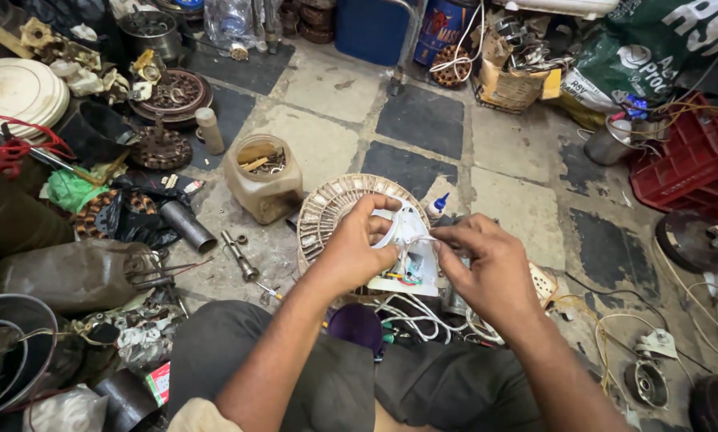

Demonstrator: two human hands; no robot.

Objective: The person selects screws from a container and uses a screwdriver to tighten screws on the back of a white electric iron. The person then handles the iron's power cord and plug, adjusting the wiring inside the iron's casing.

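Gripping the white housing (pixel 407 252) with my left hand (pixel 357 250), I'd pinch the wire (pixel 421 238) gently with my right hand (pixel 487 268), avoiding strain.

two hands (pixel 359 248), one plastic jar (pixel 261 178), one red crate (pixel 689 164), one small glue bottle (pixel 436 206)

Housing (pixel 411 240) in the hands is showing white, with red, green and blue wires inside. Stator (pixel 335 210) behind it is looking beige with a ribbed radial pattern. Floor (pixel 423 120) is showing a grey and cream check. Crate (pixel 695 160) is reading red, jar (pixel 263 180) cloudy tan, barrel (pixel 371 30) blue, sack (pixel 655 48) green with white print, trousers (pixel 335 376) dark grey.
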